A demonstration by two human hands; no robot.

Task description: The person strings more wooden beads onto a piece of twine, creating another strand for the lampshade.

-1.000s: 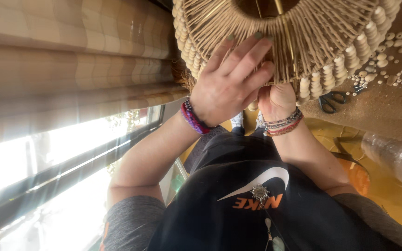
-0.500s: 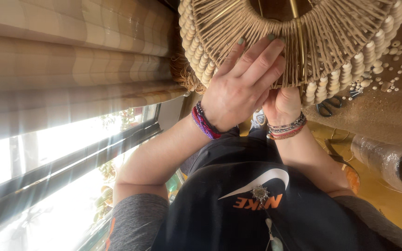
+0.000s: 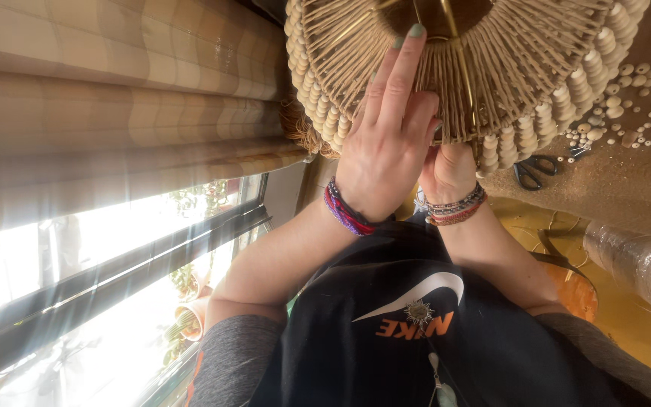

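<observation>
We see a round woven lampshade point(image 3: 484, 68) at 12 o'clock, top of frame, cord wrapped over a brass wire frame, rim hung with stacked wooden beads. Both hands sit on its lower edge. Left hand point(image 3: 389, 143) lies flat on the woven side, fingers spread and stretched toward 12, green-painted nails reaching the inner brass ring; a purple and red bracelet stack point(image 3: 346, 211) circles the wrist. Right hand point(image 3: 450, 169) is just at 3 o'clock of the left, touching it, curled under the shade's rim; fingers hidden behind the shade and the left hand, so we cannot tell if it pinches cord or just props the rim. Beaded bracelets point(image 3: 457, 207) on that wrist.

Edges: the shade runs out of frame at 12. At 9 to 10 o'clock, striped curtains point(image 3: 114, 98) hang close to the shade's left rim, nearly touching. Bright window point(image 3: 114, 249) at 8 o'clock. At 3 o'clock the brown tabletop point(image 3: 627, 188) carries loose wooden beads point(image 3: 634, 75) near the shade's right rim and black scissors point(image 3: 533, 169) just beside the right hand. A clear wrapped roll point(image 3: 638, 260) lies at 4 o'clock. Open room mostly at 3 to 4 o'clock, between scissors and roll.
</observation>
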